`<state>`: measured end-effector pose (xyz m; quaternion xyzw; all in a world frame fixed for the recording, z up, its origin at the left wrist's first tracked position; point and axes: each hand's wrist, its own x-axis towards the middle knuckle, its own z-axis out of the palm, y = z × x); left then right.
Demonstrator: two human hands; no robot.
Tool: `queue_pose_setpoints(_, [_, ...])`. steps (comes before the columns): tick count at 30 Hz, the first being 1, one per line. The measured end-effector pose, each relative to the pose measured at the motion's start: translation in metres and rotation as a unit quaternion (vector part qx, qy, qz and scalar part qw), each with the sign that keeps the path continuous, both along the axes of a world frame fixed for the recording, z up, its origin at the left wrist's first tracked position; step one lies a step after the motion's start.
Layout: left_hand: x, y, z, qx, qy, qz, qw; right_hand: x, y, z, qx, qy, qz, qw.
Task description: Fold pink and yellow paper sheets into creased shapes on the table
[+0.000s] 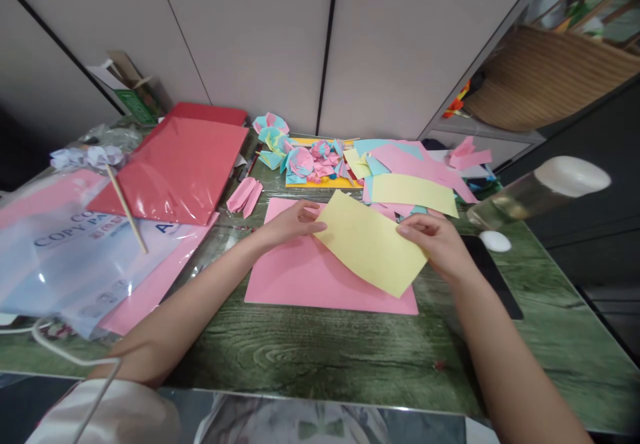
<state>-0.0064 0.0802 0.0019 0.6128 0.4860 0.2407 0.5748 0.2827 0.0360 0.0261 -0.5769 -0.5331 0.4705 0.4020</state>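
Note:
A yellow sheet of paper [373, 244] is held up between my two hands, tilted and slightly bowed. My left hand [299, 223] pinches its left edge, thumb toward me. At the upper right edge, my right hand [435, 239] grips it between thumb and fingers. Beneath lies a larger pink sheet of paper [295, 274], flat on the green wood-grain table [280, 351]. A curved yellow strip of paper [413, 192] rests just beyond my right hand. A folded pink paper piece [245, 197] lies beyond my left forearm.
Folded paper flowers [300, 164] sit on a yellow tray [295, 182] at the back. Red plastic-wrapped packs [195, 157] and a copy-paper bag [100, 257] with a wooden stick [127, 209] lie left. To the right are a dark phone-like slab [493, 277] and a clear white-lidded bottle [525, 194].

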Motion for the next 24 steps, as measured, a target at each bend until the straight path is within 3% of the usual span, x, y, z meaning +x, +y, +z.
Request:
queue_pose_setpoints(7, [-0.002,0.0,0.012,-0.01,-0.061,0.007,0.998,0.002,-0.007,0.01,0.045,-0.048,0.013,0.998])
queue_pose_setpoints(9, [-0.005,0.0,0.018,-0.009,-0.108,-0.031,0.994,0.006,-0.011,0.013,0.017,0.0,0.097,0.995])
queue_pose_setpoints(11, [-0.006,-0.002,0.023,-0.013,-0.157,-0.1,0.982,0.005,-0.014,0.012,-0.024,0.078,0.216,0.973])
queue_pose_setpoints(13, [-0.006,-0.006,0.026,-0.022,-0.175,-0.182,0.967,-0.003,-0.015,0.008,-0.035,0.142,0.276,0.95])
queue_pose_setpoints(16, [-0.001,-0.014,0.028,-0.032,-0.167,-0.29,0.942,-0.029,-0.016,-0.004,0.009,0.169,0.238,0.956])
queue_pose_setpoints(18, [0.002,-0.019,0.03,-0.032,-0.172,-0.33,0.928,-0.048,-0.019,-0.011,-0.028,0.205,0.272,0.94])
queue_pose_setpoints(21, [0.005,-0.023,0.034,-0.03,-0.183,-0.336,0.923,-0.068,-0.026,-0.017,-0.128,0.245,0.32,0.906])
queue_pose_setpoints(24, [0.003,-0.021,0.036,-0.027,-0.172,-0.301,0.937,-0.074,-0.03,-0.018,-0.173,0.287,0.266,0.904])
